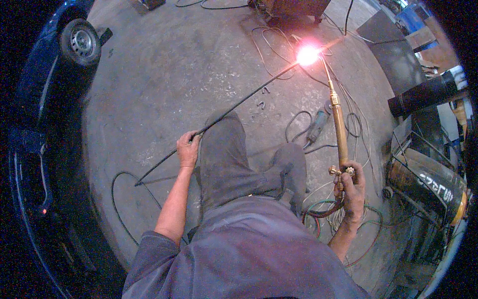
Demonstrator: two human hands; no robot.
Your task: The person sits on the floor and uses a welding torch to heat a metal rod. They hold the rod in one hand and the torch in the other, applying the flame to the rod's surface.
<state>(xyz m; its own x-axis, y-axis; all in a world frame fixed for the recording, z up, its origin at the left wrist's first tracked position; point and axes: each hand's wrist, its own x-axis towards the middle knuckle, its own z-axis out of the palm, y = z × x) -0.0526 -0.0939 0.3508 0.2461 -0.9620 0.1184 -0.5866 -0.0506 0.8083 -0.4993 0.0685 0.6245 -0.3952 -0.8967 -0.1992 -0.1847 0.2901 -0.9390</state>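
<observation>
A long dark metal rod (244,101) runs from the lower left up across my raised thigh to a bright pinkish-white glow (308,55). My left hand (187,149) is closed around the rod, near the knee. My right hand (353,185) grips a brass gas torch (338,124) by its valve end, with the fingers wrapped round near the knobs. The torch's thin nozzle points up to the glow. The glare hides the nozzle's end and the part of the rod there. Red and green hoses (318,212) hang below my right hand.
An angle grinder (318,124) lies on the floor beside loose cables (353,124). Small bent metal pieces (261,105) lie nearby. A car wheel (80,42) and dark blue car (32,94) stand left. At right are a black pipe (423,94) and a large cylinder (428,187).
</observation>
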